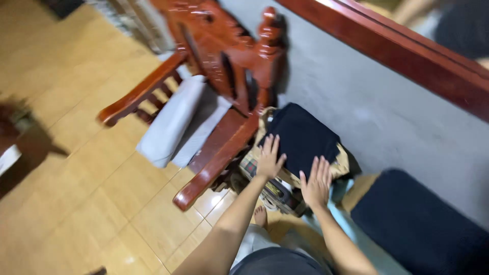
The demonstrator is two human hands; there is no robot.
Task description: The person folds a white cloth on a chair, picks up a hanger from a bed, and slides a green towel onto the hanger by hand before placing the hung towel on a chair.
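Note:
A folded dark navy cloth (303,135) lies on top of a stack of folded clothes (275,189) on the floor next to a grey wall. My left hand (268,158) rests flat, fingers spread, on the near left edge of the navy cloth. My right hand (317,182) lies flat with fingers apart on its near right edge. Neither hand grips anything.
A carved red wooden armchair (219,61) with a grey cushion (173,119) stands just left of the stack. Another dark navy cloth (417,224) lies at the lower right. A red wooden rail (407,51) tops the wall. The floor (76,178) is tan tile. My bare foot (260,216) shows below the stack.

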